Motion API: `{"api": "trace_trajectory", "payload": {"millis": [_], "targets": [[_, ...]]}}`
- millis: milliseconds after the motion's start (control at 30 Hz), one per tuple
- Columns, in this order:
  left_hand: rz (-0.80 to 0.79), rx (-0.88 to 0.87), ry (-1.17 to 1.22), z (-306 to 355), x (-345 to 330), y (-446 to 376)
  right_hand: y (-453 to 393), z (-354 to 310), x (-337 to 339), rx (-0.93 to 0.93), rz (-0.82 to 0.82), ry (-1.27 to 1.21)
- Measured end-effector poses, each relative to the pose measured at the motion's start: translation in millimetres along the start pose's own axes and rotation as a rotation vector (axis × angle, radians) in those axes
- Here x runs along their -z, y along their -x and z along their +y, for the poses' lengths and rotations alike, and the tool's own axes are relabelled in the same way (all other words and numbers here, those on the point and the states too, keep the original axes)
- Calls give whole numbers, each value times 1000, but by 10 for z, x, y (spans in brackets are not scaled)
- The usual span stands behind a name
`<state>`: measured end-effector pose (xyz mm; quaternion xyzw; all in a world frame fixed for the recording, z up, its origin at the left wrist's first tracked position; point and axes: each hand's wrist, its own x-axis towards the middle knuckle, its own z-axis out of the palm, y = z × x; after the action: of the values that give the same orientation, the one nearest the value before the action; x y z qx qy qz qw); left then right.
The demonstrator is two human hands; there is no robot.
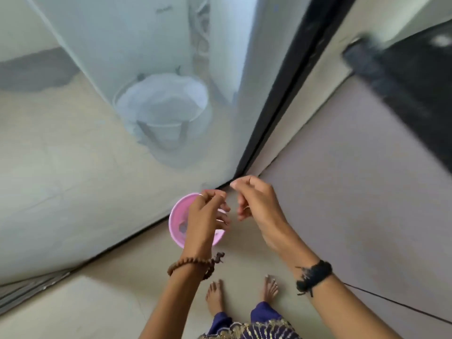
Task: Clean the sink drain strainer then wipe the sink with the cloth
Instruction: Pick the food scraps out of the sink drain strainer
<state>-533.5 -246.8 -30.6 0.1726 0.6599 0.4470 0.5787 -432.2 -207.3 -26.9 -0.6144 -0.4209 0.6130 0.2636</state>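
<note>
Head: pink bowl point(176, 222) beneath left hand point(206, 216)

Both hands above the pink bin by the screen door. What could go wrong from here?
1. Spill: the left hand and right hand are over the rim of the small pink bin, not its middle; dropped debris may land on the floor.
2. Slip: bare feet stand right below, so wet scraps there are a hazard.
3. Blur hides what the fingers hold.
</note>
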Motion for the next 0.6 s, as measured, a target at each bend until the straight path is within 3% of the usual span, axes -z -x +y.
{"api": "trace_trajectory", "payload": {"millis": [267, 433, 600], "targets": [[-474, -298, -125, 1237, -1829, 1032, 927, -1452, 1928, 273, 358, -139], [-654, -331, -286, 1314, -3307, 1266, 1122, -1499, 3277, 325, 603, -185], [-724, -414, -719, 1042, -4709, 1186, 907, -1068, 4531, 217, 805, -73]]}}
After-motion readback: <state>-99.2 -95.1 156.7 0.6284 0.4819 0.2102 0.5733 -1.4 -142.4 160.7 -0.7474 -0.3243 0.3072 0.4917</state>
